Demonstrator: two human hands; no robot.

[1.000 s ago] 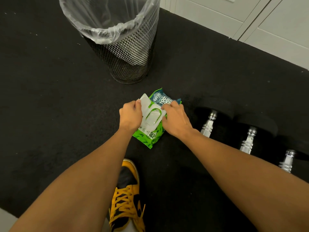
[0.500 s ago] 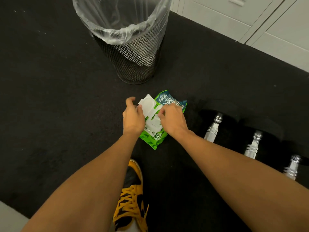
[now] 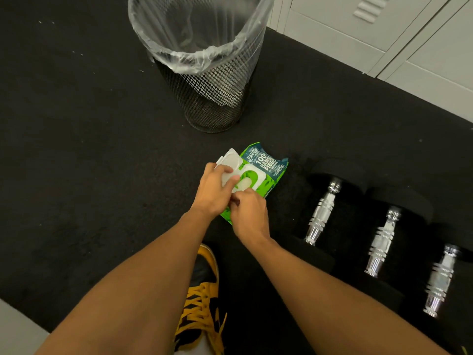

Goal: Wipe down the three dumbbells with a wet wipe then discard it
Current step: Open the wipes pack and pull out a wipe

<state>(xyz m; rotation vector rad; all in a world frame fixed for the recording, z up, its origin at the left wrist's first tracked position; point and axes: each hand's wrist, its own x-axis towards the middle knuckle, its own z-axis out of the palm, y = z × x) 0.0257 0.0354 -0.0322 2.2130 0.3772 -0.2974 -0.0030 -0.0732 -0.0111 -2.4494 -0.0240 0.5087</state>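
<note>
A green wet-wipe pack (image 3: 266, 166) lies on the black floor with its white flip lid (image 3: 229, 160) swung open to the left. My left hand (image 3: 213, 194) presses on the pack and lid, thumb across the white frame. My right hand (image 3: 249, 216) pinches at the near edge of the dispensing hole, where a bit of white wet wipe (image 3: 244, 182) shows. Three black dumbbells with chrome handles lie side by side to the right: the nearest to the pack (image 3: 323, 211), the middle one (image 3: 382, 242) and the rightmost (image 3: 439, 280).
A black mesh waste bin (image 3: 204, 98) with a clear liner stands just beyond the pack. White lockers (image 3: 384, 34) line the far right. My yellow-and-black shoe (image 3: 202, 298) is planted below my hands.
The lid has been flipped fully open. My right hand has drawn back from the pack's top to the near edge of the opening, and my left thumb now rests on the frame.
</note>
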